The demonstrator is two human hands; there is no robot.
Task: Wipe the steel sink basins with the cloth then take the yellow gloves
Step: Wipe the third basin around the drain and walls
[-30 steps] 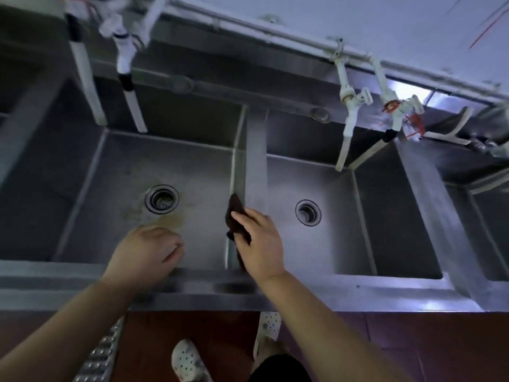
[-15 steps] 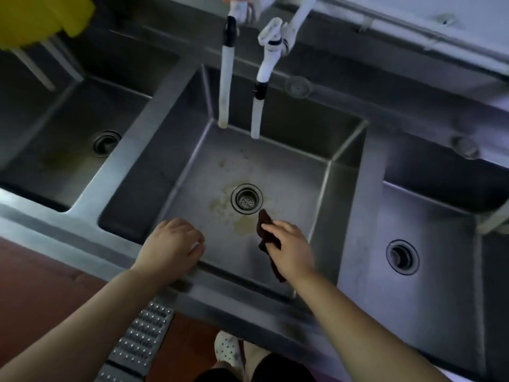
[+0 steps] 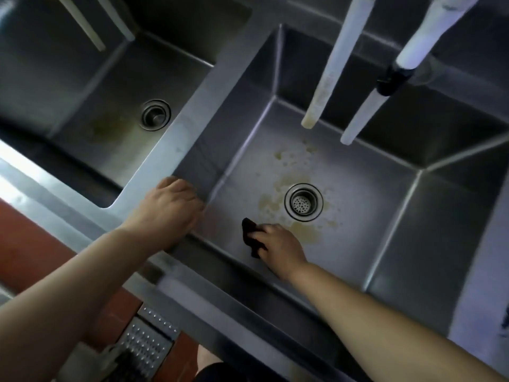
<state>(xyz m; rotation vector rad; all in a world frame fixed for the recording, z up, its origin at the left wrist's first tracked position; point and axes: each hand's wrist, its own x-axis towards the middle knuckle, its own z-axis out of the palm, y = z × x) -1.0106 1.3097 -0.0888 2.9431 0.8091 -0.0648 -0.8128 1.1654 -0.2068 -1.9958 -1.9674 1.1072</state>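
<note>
My right hand is down in the middle steel basin and grips a dark cloth against the basin floor, just left of and below the round drain. Yellowish stains spread around that drain. My left hand rests on the steel divider at the basin's front left corner, fingers curled over its edge. A second basin with its own drain lies to the left. The yellow gloves are out of view.
Two white tap hoses hang over the middle basin. Thin white pipes reach into the left basin. A perforated metal floor grate lies on the red floor below the sink's front rim.
My view has swung left and dipped closer to the sink. My right hand carried the cloth off the divider down onto the middle basin floor. My left hand shifted to the left divider.
</note>
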